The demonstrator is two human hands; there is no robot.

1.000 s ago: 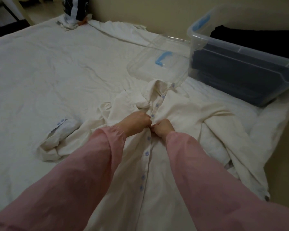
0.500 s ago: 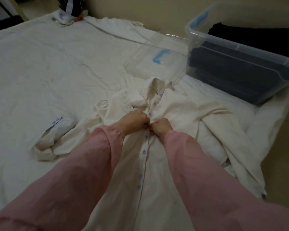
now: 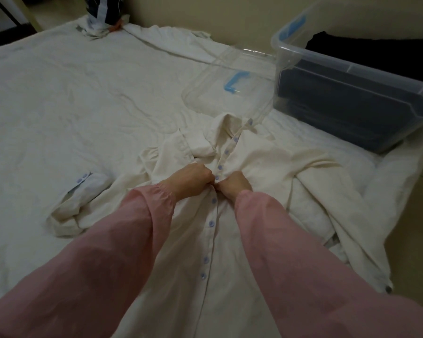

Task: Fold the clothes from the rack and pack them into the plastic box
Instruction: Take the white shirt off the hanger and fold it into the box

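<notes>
buttoning, by the look of it. item: cream shirt (image 3: 259,172), front up on the bed (image 3: 83,98), collar pointing at the clear lid (image 3: 230,93). plastic box (image 3: 347,67) stands just beyond to the right, dark folded clothes (image 3: 352,106) inside. shirt not yet folded, not yet packed.

hazards, as judged:
- the blue button (image 3: 216,177) between the hands may slip its hole or go into the wrong one, since the placket is bunched and puckered there. a skewed front would fold crooked.
- the right sleeve and side panel lie heaped near the bed edge. their weight could drag the shirt sideways.
- the left cuff (image 3: 83,182) lies crumpled well apart from the body, so creases may be folded in unless smoothed first.

left grip (image 3: 193,178): clenched, fingers curled on the placket edge left of the button.
right grip (image 3: 235,185): clenched likewise, pinching the opposite edge.
knuckles nearly touching. fingertips are hidden underneath, so the exact hold on the button cannot be told.
</notes>
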